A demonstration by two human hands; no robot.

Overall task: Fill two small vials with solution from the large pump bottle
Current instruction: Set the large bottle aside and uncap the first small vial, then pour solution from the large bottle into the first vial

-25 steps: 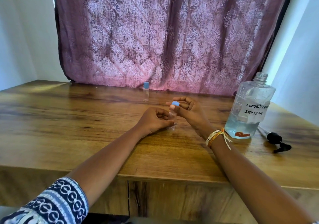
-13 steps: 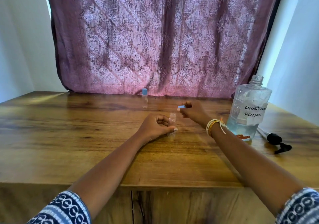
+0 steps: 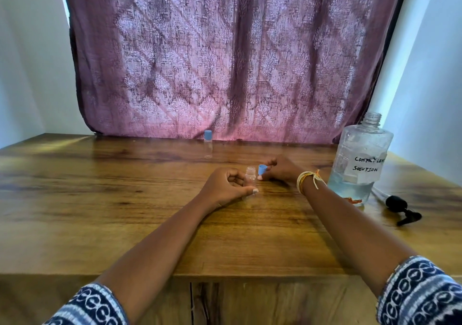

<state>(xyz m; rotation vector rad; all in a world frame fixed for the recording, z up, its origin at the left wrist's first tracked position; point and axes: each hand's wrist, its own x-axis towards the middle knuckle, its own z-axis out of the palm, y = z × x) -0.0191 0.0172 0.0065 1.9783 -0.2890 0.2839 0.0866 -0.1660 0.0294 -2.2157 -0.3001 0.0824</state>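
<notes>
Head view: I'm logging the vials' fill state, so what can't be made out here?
- Open vial: the left hand wraps its lower part; clear glass, too small to tell any liquid.
- Capped vial: far off, too small to judge contents.
- Large bottle label: its last word runs round the side, partly unreadable.
- Blue cap: the right hand pinches it; its inside faces away.

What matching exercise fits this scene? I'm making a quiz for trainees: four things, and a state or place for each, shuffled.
Things:
1. near vial
2. far vial
3. large bottle
4. black pump head

States:
A. capped, standing by the curtain
B. lying on the table at the right
C. uncapped, held by the left hand
D. open neck, handwritten label

Pairs: 1-C, 2-A, 3-D, 4-B
</notes>
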